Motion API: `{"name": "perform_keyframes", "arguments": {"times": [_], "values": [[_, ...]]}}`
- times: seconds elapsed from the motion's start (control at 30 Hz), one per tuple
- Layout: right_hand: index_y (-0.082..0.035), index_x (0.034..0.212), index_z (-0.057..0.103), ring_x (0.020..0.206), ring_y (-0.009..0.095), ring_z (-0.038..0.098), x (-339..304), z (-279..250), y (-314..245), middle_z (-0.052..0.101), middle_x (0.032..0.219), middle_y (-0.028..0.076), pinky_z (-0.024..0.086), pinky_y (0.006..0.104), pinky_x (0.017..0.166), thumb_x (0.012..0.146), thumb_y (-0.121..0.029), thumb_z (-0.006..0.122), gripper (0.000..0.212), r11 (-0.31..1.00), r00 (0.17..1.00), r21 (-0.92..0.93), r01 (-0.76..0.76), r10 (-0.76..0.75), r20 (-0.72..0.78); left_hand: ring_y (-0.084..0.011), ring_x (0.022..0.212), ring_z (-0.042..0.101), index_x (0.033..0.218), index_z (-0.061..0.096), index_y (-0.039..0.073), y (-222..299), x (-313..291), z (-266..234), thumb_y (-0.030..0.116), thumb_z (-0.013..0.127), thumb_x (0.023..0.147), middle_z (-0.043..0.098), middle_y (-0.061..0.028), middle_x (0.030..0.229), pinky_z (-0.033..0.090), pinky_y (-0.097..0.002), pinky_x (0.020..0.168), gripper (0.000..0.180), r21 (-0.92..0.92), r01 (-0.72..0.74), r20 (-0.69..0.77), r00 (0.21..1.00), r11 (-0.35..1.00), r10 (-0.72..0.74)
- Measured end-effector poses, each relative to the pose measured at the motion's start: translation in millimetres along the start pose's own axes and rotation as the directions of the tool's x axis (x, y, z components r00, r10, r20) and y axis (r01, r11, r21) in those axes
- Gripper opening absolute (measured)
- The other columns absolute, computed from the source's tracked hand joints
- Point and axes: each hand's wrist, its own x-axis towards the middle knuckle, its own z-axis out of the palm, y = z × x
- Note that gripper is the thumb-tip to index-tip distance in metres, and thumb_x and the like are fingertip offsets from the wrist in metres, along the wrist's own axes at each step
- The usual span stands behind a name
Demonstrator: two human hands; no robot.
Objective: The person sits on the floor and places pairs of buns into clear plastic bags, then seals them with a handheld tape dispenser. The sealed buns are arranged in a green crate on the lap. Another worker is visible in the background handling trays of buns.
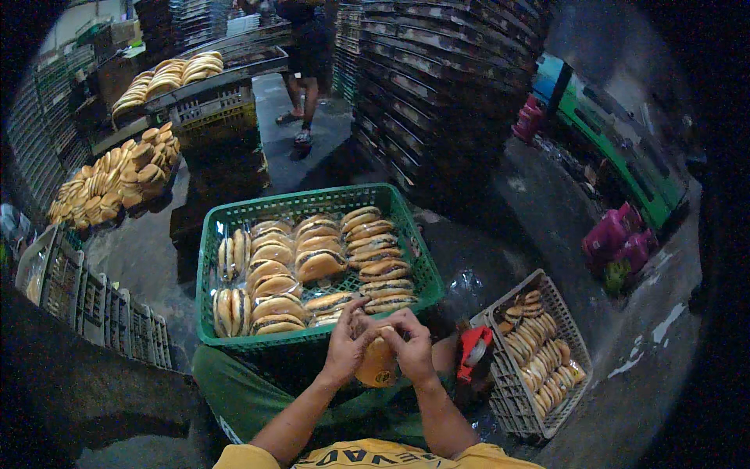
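Close in front of me, my left hand (pixel 349 346) and my right hand (pixel 410 348) meet at the top of a round, golden-brown bun (pixel 377 367). The bun seems to be in a clear bag, with a small dark print near its lower end. Both hands are closed, thumbs and fingers pinching its upper edge. Just beyond them stands a green plastic crate (pixel 426 288) with rows of bagged buns (pixel 275 284), many showing a dark filling. Beside my right forearm is a red tape dispenser (pixel 473 352).
To the right a grey crate (pixel 574 406) holds more buns (pixel 539 348). A heap of loose buns (pixel 117 180) lies at the left, with grey crates (pixel 109 309) nearer. Stacked dark trays (pixel 437 86) rise behind. Pink bundles (pixel 621 242) sit far right. A person's legs (pixel 305 105) show at the back.
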Motion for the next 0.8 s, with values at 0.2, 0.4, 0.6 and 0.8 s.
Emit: {"name": "perform_keyframes", "arguments": {"times": [0.2, 0.4, 0.6, 0.8], "values": [[0.001, 0.088, 0.068, 0.085, 0.012, 0.061, -1.7, -14.3, 2.2, 0.064, 0.084, 0.005, 0.048, 0.0264, 0.077, 0.091, -0.006, 0.066, 0.008, 0.988, 0.991, 0.093, -0.126, 0.122, 0.054, -0.0130, 0.092, 0.060, 0.110, 0.062, 0.004, -5.1, 5.7, 2.4, 0.015, 0.057, 0.101, 0.064, -0.0032, 0.101, 0.048, -0.0271, 0.083, 0.015, -0.303, 0.292, 0.068, 0.956, 0.907, -0.285], [-0.001, 0.087, 0.065, 0.077, 0.007, 0.058, -5.7, -13.9, 14.1, 0.061, 0.086, 0.000, 0.047, 0.0225, 0.072, 0.089, 0.002, 0.065, 0.003, 0.980, 0.953, 0.016, -0.198, 0.196, -0.233, -0.0142, 0.090, 0.065, 0.104, 0.070, -0.002, -11.2, 1.7, 22.4, 0.011, 0.067, 0.093, 0.069, -0.0090, 0.099, 0.051, -0.0265, 0.081, 0.017, 0.393, -0.039, -0.013, 0.999, 0.919, 0.048], [-0.001, 0.091, 0.066, 0.084, 0.011, 0.061, -11.5, -16.3, 8.4, 0.063, 0.092, 0.003, 0.050, 0.0248, 0.075, 0.086, 0.003, 0.067, 0.007, 0.969, 0.970, -0.243, 0.050, -0.105, -0.217, -0.0135, 0.085, 0.066, 0.108, 0.065, -0.001, -15.1, -3.1, 46.0, 0.007, 0.068, 0.091, 0.070, -0.0085, 0.093, 0.053, -0.0280, 0.076, 0.019, 0.166, -0.055, -0.240, 0.966, 0.985, 0.094], [0.000, 0.096, 0.069, 0.092, 0.015, 0.062, -9.6, -34.8, 5.7, 0.063, 0.097, 0.006, 0.050, 0.0285, 0.084, 0.087, -0.001, 0.067, 0.010, 0.895, 0.979, -0.442, 0.069, -0.146, -0.142, -0.0148, 0.088, 0.061, 0.097, 0.064, 0.001, -9.5, 2.1, 49.5, 0.006, 0.068, 0.090, 0.064, -0.0058, 0.092, 0.051, -0.0292, 0.078, 0.010, 0.636, -0.265, -0.013, 0.935, 0.725, 0.354]]}}
